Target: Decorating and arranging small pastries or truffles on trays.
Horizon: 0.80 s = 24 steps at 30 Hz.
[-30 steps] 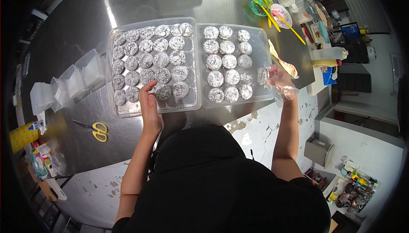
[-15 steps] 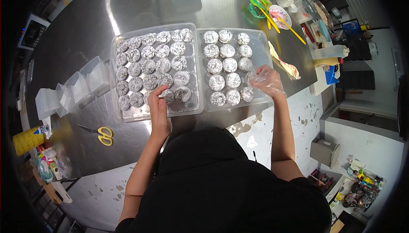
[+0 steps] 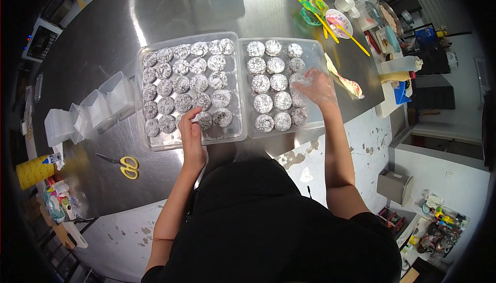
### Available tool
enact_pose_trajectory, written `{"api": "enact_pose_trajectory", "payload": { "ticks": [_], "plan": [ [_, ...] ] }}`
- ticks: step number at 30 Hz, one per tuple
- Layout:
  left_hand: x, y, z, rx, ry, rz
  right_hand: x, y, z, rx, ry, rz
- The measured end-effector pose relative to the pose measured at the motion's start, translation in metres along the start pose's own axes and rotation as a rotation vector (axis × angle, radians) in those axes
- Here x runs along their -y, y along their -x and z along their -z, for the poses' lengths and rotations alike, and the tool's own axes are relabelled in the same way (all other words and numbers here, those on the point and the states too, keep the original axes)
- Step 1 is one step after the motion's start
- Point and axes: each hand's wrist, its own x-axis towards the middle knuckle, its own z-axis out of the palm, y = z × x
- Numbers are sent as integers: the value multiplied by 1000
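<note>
Several powdered crinkle cookies (image 3: pixel 183 102) stand in rows in the clear plastic tray (image 3: pixel 237 137) at the left. A second clear tray (image 3: pixel 318 55), right beside it, holds more in three columns. My right hand (image 3: pixel 318 90), in a thin transparent glove, reaches over that tray's right column. Its bent fingers are on a dusted crinkle cookie (image 3: pixel 296 80) in the middle of the column, partly covering it. My left hand (image 3: pixel 193 141) hovers at the near edge of the left tray, fingers stretched up over the front cookies, holding nothing I can see.
Yellow-handled scissors (image 3: pixel 129 167) and clear plastic containers (image 3: pixel 98 110) are on the metal table (image 3: pixel 181 14) at left. A piping bag (image 3: pixel 345 79) lies right of the trays. Spatulas (image 3: pixel 330 28) and a pink-smeared bowl (image 3: pixel 339 23) sit at far right.
My right hand has moved away from me and slightly left, up the right column of cookies. My left hand stays nearly in place at the left tray's edge.
</note>
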Motion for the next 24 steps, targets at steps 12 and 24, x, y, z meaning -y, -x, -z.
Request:
{"api": "enact_pose_trajectory", "payload": {
  "ticks": [12, 24],
  "plan": [
    [4, -1, 4, -34, 13, 33, -27, -32, -19, 81, -15, 101],
    [-9, -11, -5, 38, -13, 8, -83, -43, -30, 252, -972, 91]
  ]
}}
